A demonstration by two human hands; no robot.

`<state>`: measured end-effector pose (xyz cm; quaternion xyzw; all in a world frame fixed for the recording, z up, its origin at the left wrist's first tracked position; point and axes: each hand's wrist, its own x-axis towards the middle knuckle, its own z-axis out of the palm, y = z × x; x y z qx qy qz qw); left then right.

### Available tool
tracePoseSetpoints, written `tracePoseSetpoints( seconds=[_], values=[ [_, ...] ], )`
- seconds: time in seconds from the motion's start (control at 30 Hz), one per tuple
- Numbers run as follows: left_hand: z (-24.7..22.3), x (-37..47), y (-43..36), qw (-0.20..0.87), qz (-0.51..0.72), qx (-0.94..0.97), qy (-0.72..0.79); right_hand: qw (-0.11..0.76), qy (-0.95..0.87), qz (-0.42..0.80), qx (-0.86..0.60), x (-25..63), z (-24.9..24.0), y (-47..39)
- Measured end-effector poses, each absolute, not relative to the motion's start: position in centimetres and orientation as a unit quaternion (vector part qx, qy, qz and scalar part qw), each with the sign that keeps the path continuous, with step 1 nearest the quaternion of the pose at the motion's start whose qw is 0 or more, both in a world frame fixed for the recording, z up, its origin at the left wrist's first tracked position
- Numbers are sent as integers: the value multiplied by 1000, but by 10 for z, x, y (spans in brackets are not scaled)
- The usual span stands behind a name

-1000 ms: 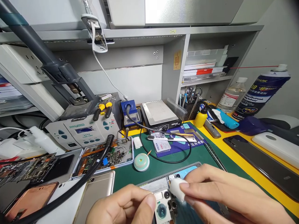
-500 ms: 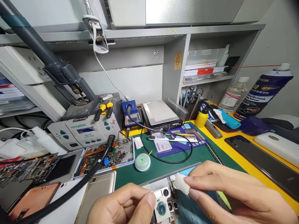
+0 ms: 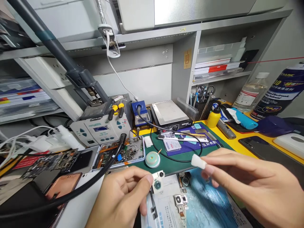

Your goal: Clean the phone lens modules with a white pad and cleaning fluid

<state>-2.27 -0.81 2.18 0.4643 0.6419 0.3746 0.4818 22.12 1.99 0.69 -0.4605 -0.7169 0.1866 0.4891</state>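
Between the thumb and forefinger of my left hand (image 3: 123, 196) is a white phone camera cover (image 3: 158, 184), held upright with its dark round lens windows showing. My right hand (image 3: 251, 186) pinches a small white pad (image 3: 198, 161), which may be folded wipe or sponge; the two hands are apart. Below them lies a printed blue and white sheet (image 3: 204, 205). On it rest a small double camera module (image 3: 179, 199) and another dark camera module (image 3: 185, 181), with flex pieces beside them.
A green mat (image 3: 141, 165) holds a round pale green dispenser (image 3: 152, 159) and a toothbrush (image 3: 182, 138). A tray of circuit parts (image 3: 140, 155) stands left, crossed by a thick black hose (image 3: 99, 186). Behind are a heating plate (image 3: 169, 112) and a hot air station (image 3: 97, 129).
The white pad has come away from beside the camera cover, moving right and up. My left hand has shifted slightly, uncovering more camera modules. The whole view has swung left.
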Motion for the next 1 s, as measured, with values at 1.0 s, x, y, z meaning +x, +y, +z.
tracePoseSetpoints(
  seconds=[1.0],
  values=[
    [13, -7, -46, 482, 348, 268, 758, 534, -600, 422, -422, 230, 18, 29]
  ],
)
